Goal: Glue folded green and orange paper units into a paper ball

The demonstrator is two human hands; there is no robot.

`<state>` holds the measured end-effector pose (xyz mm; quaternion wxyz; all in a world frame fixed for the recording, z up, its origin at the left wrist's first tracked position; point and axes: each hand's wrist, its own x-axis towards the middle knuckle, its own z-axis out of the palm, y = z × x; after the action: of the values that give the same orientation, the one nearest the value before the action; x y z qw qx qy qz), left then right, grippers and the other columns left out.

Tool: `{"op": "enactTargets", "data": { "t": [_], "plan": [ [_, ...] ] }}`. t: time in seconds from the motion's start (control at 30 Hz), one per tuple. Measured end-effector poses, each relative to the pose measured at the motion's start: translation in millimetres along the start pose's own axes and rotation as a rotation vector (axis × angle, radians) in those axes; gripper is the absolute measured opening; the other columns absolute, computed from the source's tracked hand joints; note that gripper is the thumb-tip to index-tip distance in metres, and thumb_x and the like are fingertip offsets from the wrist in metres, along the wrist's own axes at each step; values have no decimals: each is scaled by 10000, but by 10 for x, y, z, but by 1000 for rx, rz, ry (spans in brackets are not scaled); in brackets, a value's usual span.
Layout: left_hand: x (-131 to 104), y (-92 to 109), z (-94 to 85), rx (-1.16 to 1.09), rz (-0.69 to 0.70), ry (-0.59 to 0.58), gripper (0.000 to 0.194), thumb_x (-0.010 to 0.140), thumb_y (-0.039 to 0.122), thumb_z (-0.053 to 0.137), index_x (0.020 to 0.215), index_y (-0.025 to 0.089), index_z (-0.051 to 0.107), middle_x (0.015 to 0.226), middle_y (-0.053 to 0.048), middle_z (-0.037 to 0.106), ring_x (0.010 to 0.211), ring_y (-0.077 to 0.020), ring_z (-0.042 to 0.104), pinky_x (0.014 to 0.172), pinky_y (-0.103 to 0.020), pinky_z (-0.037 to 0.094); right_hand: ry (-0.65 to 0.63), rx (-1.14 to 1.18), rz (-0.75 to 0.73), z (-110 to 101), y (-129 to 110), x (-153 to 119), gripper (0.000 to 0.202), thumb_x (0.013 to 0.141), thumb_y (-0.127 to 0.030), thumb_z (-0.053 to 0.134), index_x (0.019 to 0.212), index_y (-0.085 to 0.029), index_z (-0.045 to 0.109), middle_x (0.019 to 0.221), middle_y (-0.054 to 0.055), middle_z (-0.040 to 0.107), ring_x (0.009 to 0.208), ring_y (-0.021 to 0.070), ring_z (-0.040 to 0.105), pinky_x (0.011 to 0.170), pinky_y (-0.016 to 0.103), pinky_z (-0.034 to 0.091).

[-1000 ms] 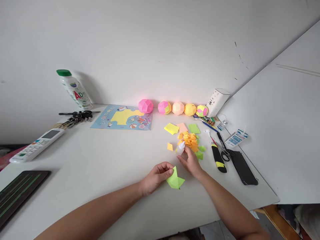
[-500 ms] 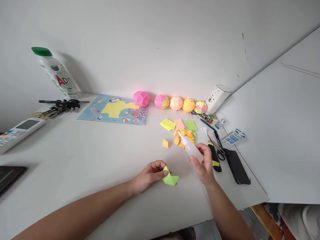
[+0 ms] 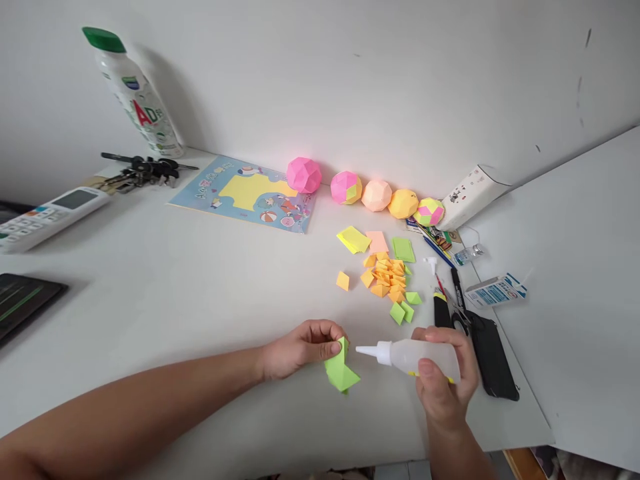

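Between the thumb and fingers of my left hand (image 3: 305, 350) is a folded green paper piece (image 3: 341, 372), its pointed flaps hanging below the fingertips. My right hand (image 3: 449, 380) is wrapped round a translucent glue bottle (image 3: 423, 358) lying nearly level, its white nozzle aimed left at the green paper with a small gap between them. Beyond the hands lies a pile of folded orange paper pieces (image 3: 387, 275), with one orange piece (image 3: 343, 281) apart on the left. A few green pieces (image 3: 399, 313) rest at the pile's near side.
Faceted paper balls, among them a pink ball (image 3: 304, 175), line the wall. Yellow sheets (image 3: 353, 239) and green sheets (image 3: 403, 249) lie before them. A black phone case (image 3: 493, 357) and scissors (image 3: 460, 322) are at right. A remote (image 3: 55, 215), keys (image 3: 143, 173) and bottle (image 3: 143, 100) stand left.
My right hand has brought the glue bottle down and tipped it from slanting upward to nearly level, pointing at the green paper. My left hand keeps its hold. The camera view has shifted.
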<state>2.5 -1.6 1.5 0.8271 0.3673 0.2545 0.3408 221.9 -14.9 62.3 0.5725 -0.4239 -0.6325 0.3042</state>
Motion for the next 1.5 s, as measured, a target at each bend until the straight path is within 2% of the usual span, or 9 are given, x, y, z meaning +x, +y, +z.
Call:
{"op": "enactTargets", "data": {
  "t": [0.17, 0.4, 0.63, 1.0, 1.17, 1.5],
  "plan": [
    [-6, -8, -15, 18, -34, 8, 240, 734, 373, 696, 811, 150, 651, 820, -23, 592, 723, -114, 503, 690, -242, 402, -25, -50, 67, -4, 20, -38, 195, 771, -295, 618, 931, -214, 543, 796, 33, 574, 559, 142, 530, 446, 236, 438],
    [-1, 35, 12, 35, -23, -19, 263, 743, 396, 680, 797, 140, 664, 830, -36, 605, 733, -126, 515, 710, -256, 404, -105, -135, -58, 65, -37, -34, 218, 744, -235, 633, 949, -211, 560, 762, 22, 590, 545, 142, 536, 422, 226, 437],
    [-2, 61, 19, 50, -29, -27, 266, 740, 399, 681, 782, 137, 667, 808, -33, 600, 726, -126, 514, 702, -252, 400, -64, -159, -78, 78, -3, -25, 230, 732, -218, 643, 949, -206, 570, 791, 25, 595, 586, 148, 558, 455, 233, 464],
    [5, 52, 20, 60, -32, -2, 291, 722, 424, 689, 785, 140, 680, 850, -52, 635, 747, -142, 534, 716, -266, 418, -112, -159, -69, 53, -3, -36, 204, 746, -239, 633, 936, -207, 564, 737, 19, 590, 544, 150, 548, 415, 234, 440],
    [1, 57, 18, 56, -40, -5, 271, 727, 406, 690, 774, 139, 680, 821, -43, 631, 717, -131, 525, 695, -257, 407, -104, -165, -107, 46, 4, -40, 226, 748, -207, 633, 964, -216, 569, 806, 28, 605, 589, 156, 575, 457, 250, 479],
    [-1, 49, 10, 46, -38, -10, 252, 740, 382, 684, 777, 132, 674, 827, -46, 633, 711, -129, 529, 688, -258, 410, -114, -196, -157, 44, 18, -42, 217, 749, -212, 636, 954, -215, 566, 797, 32, 609, 615, 177, 600, 467, 273, 498]
  ]
}}
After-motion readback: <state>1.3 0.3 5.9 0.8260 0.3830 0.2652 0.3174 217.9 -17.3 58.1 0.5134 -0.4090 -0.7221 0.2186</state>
